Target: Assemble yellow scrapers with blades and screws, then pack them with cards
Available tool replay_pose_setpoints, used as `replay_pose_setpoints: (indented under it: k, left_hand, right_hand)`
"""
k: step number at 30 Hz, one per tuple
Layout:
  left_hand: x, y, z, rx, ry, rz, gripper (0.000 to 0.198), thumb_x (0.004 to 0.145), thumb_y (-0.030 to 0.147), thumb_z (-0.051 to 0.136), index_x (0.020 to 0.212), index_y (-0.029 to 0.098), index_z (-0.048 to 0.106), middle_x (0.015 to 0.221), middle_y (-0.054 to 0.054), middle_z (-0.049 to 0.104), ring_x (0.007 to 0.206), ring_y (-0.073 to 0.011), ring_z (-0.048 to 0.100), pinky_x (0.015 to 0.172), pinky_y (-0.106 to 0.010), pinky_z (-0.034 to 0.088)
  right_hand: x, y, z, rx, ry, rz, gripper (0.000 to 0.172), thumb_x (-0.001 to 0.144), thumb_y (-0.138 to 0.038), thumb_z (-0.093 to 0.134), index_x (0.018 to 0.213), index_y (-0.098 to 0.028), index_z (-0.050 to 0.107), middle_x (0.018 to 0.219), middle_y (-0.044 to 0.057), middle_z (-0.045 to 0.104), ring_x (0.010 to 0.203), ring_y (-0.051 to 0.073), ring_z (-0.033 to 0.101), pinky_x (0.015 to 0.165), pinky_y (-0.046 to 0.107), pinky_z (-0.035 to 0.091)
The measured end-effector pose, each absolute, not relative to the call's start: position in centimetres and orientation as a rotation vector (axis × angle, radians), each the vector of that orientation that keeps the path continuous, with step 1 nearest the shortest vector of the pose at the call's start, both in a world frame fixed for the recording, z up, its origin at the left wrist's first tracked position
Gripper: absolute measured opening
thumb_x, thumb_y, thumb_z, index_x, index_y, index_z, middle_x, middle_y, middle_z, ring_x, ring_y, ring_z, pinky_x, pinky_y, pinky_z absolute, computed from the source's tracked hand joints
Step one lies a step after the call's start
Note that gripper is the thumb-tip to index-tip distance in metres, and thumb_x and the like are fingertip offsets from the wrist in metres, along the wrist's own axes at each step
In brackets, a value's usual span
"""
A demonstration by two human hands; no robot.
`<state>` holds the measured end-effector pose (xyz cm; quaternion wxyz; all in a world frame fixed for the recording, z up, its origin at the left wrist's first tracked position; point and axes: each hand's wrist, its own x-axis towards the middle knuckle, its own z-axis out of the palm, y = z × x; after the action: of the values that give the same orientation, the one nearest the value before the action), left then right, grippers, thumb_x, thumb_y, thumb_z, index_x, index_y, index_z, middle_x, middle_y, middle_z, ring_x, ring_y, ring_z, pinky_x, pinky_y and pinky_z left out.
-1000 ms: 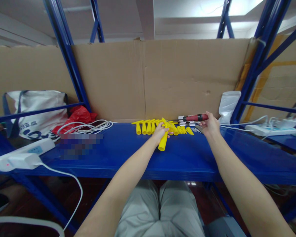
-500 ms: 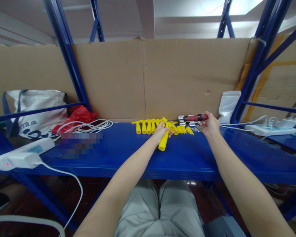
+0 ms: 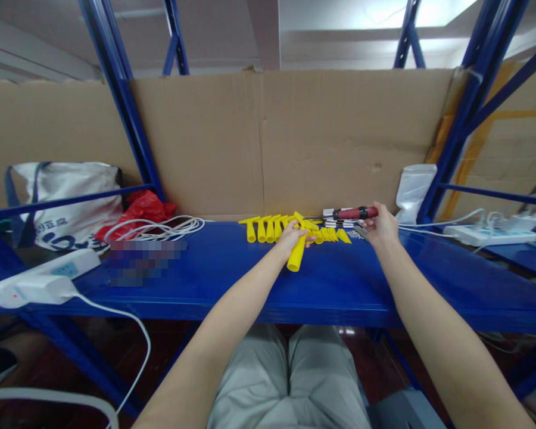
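Note:
My left hand [image 3: 291, 238] is closed around a yellow plastic handle piece [image 3: 296, 256], whose round hollow end points toward me. A red and black screwdriver [image 3: 352, 213] lies level in my right hand [image 3: 381, 223], gripped at the back of its handle. Its thin shaft points left, toward the head of the yellow piece; whether the tip touches it I cannot tell. Behind my left hand stands a row of similar yellow handle pieces [image 3: 261, 230]. Small flat yellow pieces [image 3: 333, 235] lie in a line between my hands, beside small silvery bits [image 3: 355, 235].
White and black stacked items [image 3: 335, 222] sit behind the screwdriver. A white pouch [image 3: 414, 192] leans at the right post. Power strips [image 3: 486, 235] and white cables [image 3: 178, 225] flank the blue shelf [image 3: 232, 268]. At left are a red bag [image 3: 143, 210] and a cloth bag [image 3: 74, 199]; cardboard [image 3: 321, 131] closes the back.
Almost nothing differs. My left hand and the yellow handle piece are nearly in place, with its lower end a touch higher; the screwdriver stays level in my right hand.

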<state>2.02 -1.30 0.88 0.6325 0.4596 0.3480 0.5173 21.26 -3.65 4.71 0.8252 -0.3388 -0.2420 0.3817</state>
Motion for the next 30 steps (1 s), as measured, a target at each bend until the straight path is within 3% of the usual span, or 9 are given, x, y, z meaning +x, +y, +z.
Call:
replay_pose_setpoints:
  k: [12, 20, 30]
  left_hand:
    - [2.04, -1.18, 0.56, 1.086, 0.759, 1.187, 0.049, 0.074, 0.003, 0.054, 0.118, 0.021, 0.042, 0.095, -0.005, 0.063, 0.056, -0.0123, 0.064, 0.041, -0.018, 0.039]
    - [2.09, -1.63, 0.97, 1.095, 0.749, 1.18, 0.041, 0.077, -0.002, 0.045, 0.111, 0.02, 0.041, 0.075, 0.002, 0.057, 0.048, -0.0105, 0.06, 0.037, -0.017, 0.038]
    - [2.18, -1.19, 0.7, 1.069, 0.775, 1.184, 0.051, 0.073, 0.003, 0.054, 0.118, 0.022, 0.04, 0.095, -0.005, 0.062, 0.06, -0.0143, 0.066, 0.04, -0.017, 0.04]
  right_hand:
    - [21.43, -3.54, 4.7, -0.709, -0.513, 0.811, 0.023, 0.077, -0.02, 0.059, 0.064, -0.019, 0.041, 0.047, -0.009, 0.043, 0.03, 0.003, 0.03, 0.027, 0.014, 0.029]
    - [21.29, -3.74, 4.91, -0.723, -0.484, 0.807, 0.019, 0.079, -0.018, 0.056, 0.066, -0.019, 0.042, 0.047, -0.009, 0.043, 0.03, 0.002, 0.029, 0.027, 0.013, 0.028]
    - [21.35, -3.66, 4.81, -0.693, -0.5, 0.806, 0.019, 0.079, -0.02, 0.056, 0.066, -0.019, 0.042, 0.045, -0.01, 0.041, 0.029, 0.002, 0.028, 0.026, 0.013, 0.027]
